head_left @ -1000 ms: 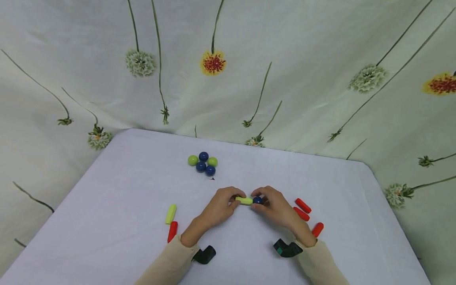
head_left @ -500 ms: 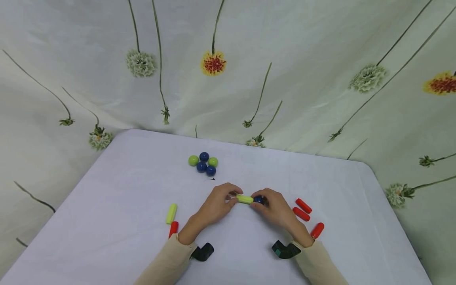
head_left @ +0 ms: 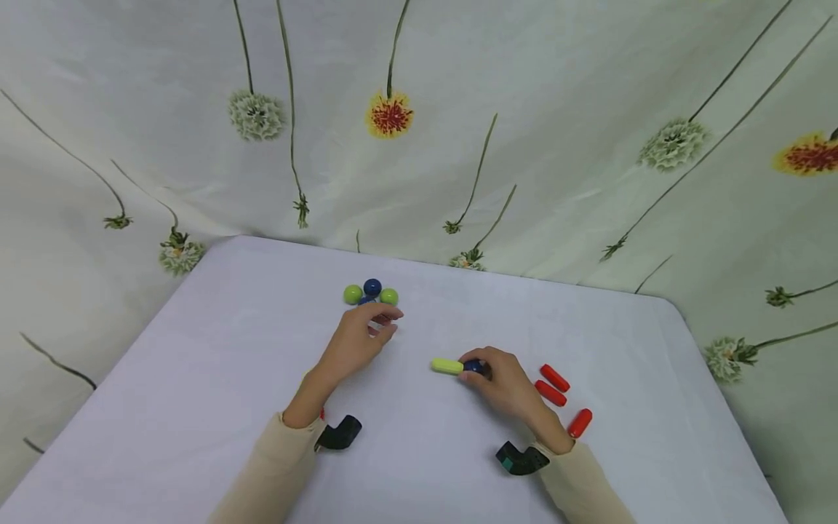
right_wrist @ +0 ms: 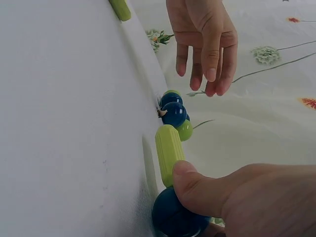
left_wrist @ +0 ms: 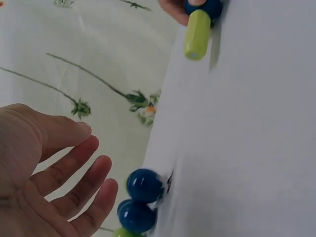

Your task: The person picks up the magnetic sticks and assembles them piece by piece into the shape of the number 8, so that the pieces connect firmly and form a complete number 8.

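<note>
My right hand (head_left: pixel 505 386) pinches a dark blue ball (right_wrist: pixel 175 215) between thumb and fingers. A yellow-green ridged stick (head_left: pixel 447 366) points left from that ball, end against it; in the right wrist view the thumb lies where the two meet. My left hand (head_left: pixel 356 338) holds nothing, its fingers loosely bent and apart. It hovers just in front of a cluster of balls and partly hides it. In that cluster are blue balls (left_wrist: pixel 144 185) and two green balls (head_left: pixel 353 294). In the left wrist view the fingertips stand apart from the balls.
Several red sticks (head_left: pixel 551 393) lie right of my right hand. Under my left wrist, another yellow-green stick (right_wrist: pixel 120 9) and a red one are mostly hidden in the head view. A white cloth covers the table (head_left: pixel 406 451); a flowered curtain (head_left: pixel 556 145) hangs behind.
My left hand has let go of the yellow-green stick and moved left and away from me to the ball cluster. The right hand stays in place with the blue ball and stick.
</note>
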The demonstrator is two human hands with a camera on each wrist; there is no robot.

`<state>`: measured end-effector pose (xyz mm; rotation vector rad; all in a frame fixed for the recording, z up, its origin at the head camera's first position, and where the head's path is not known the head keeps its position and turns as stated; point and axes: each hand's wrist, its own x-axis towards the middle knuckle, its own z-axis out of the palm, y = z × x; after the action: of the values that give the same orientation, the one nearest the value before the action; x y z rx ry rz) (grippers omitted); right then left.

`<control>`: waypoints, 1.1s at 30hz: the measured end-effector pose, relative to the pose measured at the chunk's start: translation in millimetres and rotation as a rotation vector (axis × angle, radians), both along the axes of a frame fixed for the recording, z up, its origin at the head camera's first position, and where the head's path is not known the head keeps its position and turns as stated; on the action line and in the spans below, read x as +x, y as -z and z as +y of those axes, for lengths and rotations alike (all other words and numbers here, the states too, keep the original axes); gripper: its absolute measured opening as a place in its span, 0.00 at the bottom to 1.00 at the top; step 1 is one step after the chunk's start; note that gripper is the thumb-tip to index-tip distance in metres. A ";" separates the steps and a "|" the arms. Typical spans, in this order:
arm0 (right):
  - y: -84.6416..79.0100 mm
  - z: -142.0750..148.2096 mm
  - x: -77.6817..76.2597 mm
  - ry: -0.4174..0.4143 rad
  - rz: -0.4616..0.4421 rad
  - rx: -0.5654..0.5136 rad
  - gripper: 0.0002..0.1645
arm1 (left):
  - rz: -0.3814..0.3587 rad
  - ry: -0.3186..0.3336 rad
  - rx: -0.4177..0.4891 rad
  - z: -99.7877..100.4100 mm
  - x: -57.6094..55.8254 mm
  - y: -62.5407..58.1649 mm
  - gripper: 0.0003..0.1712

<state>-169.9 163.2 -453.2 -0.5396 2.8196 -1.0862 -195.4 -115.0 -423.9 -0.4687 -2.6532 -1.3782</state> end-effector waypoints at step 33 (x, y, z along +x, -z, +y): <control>2.9 -2.0 0.6 0.041 -0.013 0.007 0.13 | -0.467 -0.012 0.150 -96.2 -75.6 14.7 0.25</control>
<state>-169.3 161.2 -456.1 -0.4743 2.8348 -1.0817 -271.0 -211.2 -438.6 -0.1217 -2.8513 -1.8612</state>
